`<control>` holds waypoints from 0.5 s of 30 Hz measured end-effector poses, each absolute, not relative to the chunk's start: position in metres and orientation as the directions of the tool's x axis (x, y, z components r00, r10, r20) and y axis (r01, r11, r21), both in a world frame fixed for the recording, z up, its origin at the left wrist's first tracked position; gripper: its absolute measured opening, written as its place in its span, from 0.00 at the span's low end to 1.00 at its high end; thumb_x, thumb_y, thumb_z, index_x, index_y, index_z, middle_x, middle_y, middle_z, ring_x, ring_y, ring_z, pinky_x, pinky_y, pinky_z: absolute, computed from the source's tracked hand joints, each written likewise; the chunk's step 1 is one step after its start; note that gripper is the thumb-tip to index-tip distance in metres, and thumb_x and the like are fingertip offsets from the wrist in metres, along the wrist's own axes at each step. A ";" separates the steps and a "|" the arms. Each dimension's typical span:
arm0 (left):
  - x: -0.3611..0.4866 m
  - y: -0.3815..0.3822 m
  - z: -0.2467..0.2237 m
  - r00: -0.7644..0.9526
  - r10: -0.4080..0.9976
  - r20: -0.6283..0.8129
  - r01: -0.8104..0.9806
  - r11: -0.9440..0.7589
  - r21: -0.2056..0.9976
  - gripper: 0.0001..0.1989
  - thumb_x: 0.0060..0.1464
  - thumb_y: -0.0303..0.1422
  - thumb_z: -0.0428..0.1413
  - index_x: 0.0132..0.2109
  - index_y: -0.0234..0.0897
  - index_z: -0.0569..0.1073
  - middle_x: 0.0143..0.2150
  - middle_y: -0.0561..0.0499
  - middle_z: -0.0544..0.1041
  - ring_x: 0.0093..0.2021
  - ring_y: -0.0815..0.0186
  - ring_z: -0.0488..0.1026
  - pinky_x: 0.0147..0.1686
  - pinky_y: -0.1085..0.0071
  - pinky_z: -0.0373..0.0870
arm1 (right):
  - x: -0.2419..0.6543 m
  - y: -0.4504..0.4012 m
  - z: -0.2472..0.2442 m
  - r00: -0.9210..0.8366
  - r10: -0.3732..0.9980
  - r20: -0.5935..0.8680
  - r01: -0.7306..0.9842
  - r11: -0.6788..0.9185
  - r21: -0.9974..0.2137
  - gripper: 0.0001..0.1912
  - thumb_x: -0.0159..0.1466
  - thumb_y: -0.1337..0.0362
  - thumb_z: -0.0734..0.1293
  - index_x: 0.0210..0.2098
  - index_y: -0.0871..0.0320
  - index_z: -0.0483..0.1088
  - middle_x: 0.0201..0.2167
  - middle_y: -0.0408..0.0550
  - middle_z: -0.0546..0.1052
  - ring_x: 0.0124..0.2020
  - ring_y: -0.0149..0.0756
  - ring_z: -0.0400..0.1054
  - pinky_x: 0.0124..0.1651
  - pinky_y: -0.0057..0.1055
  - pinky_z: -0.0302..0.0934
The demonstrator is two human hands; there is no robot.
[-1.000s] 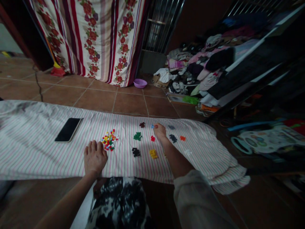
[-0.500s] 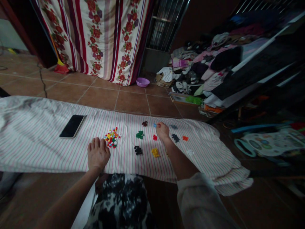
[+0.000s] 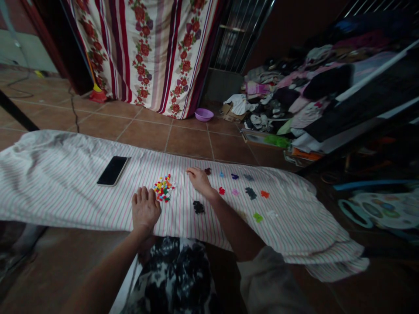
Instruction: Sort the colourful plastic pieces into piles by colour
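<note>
- The left hand (image 3: 145, 209) lay palm-down, fingers slightly spread, beside the mixed pile (image 3: 163, 188).
- The right hand (image 3: 198, 179), grip unclear, was near the striped cloth's (image 3: 81, 196) far edge.
- Colour-grouping seemed underway; the next move apparently called for a fine pinch.

Visible quantities comprise one left hand (image 3: 145, 209), one right hand (image 3: 199, 180), one mixed-colour heap (image 3: 163, 189) of pieces, eleven single-colour clusters (image 3: 198, 207) in clear view, one partly covered tan cluster (image 3: 242, 215), one phone (image 3: 113, 170), one striped cloth (image 3: 81, 205), one purple bowl (image 3: 204, 118) and one floral curtain (image 3: 159, 56).
</note>
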State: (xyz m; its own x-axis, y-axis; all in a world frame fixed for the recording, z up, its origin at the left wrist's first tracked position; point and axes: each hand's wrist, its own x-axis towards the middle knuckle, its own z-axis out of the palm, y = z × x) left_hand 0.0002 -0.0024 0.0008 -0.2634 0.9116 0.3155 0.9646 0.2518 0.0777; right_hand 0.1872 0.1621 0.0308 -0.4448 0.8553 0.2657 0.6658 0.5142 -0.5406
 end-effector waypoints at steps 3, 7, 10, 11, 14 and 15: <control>0.000 -0.002 0.001 -0.259 0.911 0.320 0.966 0.246 0.080 0.21 0.57 0.34 0.43 0.54 0.31 0.67 0.58 0.34 0.67 0.62 0.49 0.60 0.59 0.51 0.53 | 0.153 0.155 0.028 -0.552 0.800 0.236 0.620 0.583 -0.524 0.19 0.62 0.75 0.57 0.45 0.57 0.74 0.44 0.49 0.75 0.46 0.34 0.68 0.52 0.30 0.60; 0.000 -0.002 0.001 -0.261 0.910 0.322 0.965 0.245 0.088 0.21 0.56 0.33 0.44 0.54 0.31 0.68 0.58 0.35 0.67 0.62 0.50 0.60 0.59 0.51 0.53 | 0.121 0.149 0.020 -0.654 0.739 0.162 0.624 0.648 -0.436 0.21 0.61 0.77 0.58 0.49 0.55 0.72 0.49 0.50 0.72 0.49 0.35 0.65 0.54 0.30 0.57; 0.000 -0.002 0.001 -0.263 0.908 0.327 0.965 0.241 0.106 0.21 0.56 0.33 0.44 0.54 0.31 0.68 0.58 0.34 0.67 0.62 0.49 0.59 0.59 0.51 0.53 | 0.112 0.149 0.016 -0.668 0.740 0.076 0.678 0.647 -0.348 0.24 0.61 0.78 0.57 0.49 0.52 0.72 0.48 0.48 0.72 0.49 0.35 0.64 0.53 0.30 0.57; 0.000 -0.002 0.001 -0.266 0.907 0.327 0.964 0.240 0.118 0.21 0.56 0.33 0.44 0.54 0.31 0.68 0.59 0.34 0.67 0.62 0.49 0.59 0.59 0.50 0.53 | 0.111 0.149 0.014 -0.667 0.743 0.058 0.691 0.646 -0.325 0.23 0.61 0.78 0.57 0.49 0.51 0.72 0.48 0.48 0.72 0.48 0.35 0.64 0.52 0.30 0.57; 0.000 -0.002 0.000 -0.275 0.905 0.326 0.959 0.235 0.156 0.21 0.56 0.33 0.43 0.54 0.30 0.68 0.59 0.33 0.66 0.63 0.48 0.58 0.60 0.50 0.53 | 0.109 0.149 0.012 -0.668 0.743 0.046 0.703 0.650 -0.287 0.20 0.63 0.75 0.57 0.47 0.51 0.73 0.46 0.48 0.72 0.47 0.36 0.64 0.50 0.29 0.57; 0.000 -0.002 0.000 -0.275 0.905 0.324 0.959 0.233 0.163 0.21 0.56 0.33 0.43 0.54 0.30 0.68 0.59 0.33 0.66 0.63 0.48 0.58 0.60 0.50 0.53 | 0.109 0.149 0.012 -0.667 0.743 0.048 0.704 0.650 -0.286 0.19 0.64 0.74 0.57 0.47 0.51 0.73 0.46 0.48 0.72 0.47 0.36 0.64 0.50 0.29 0.58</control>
State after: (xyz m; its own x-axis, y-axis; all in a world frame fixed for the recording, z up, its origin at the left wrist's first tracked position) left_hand 0.0001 -0.0021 0.0001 -0.2755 0.9052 0.3237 0.9586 0.2333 0.1634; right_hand 0.1089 0.1486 0.0118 -0.6672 0.7434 0.0478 0.7040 0.6502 -0.2856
